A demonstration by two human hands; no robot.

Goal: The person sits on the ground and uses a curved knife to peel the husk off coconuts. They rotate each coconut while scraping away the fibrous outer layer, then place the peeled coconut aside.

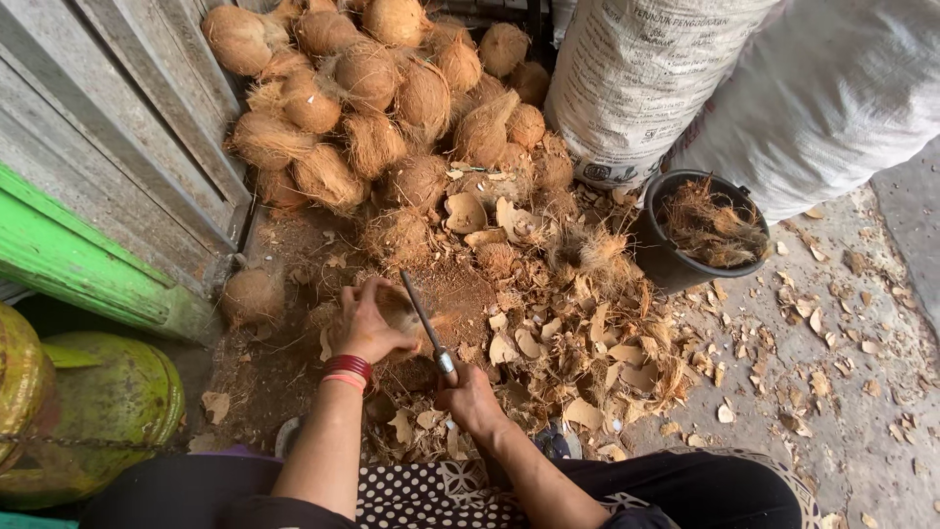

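Count, head view. Hands: 2, left hand [367, 328] and right hand [470, 397]. Knife [428, 328]: 1. Coconut under the left hand [403, 312]: 1. Husked coconuts in the pile [372, 98]: roughly 25 visible, exact number cannot be told because they overlap. Lone coconut by the green frame [252, 296]: 1. Black bucket of husk fibre [676, 260]: 1. White sacks [636, 88]: 2. Yellow-green gas cylinders [108, 411]: 2. Red bracelets [347, 369] on left wrist: 1 stack. Shell chips [587, 343] on floor: too many to count.
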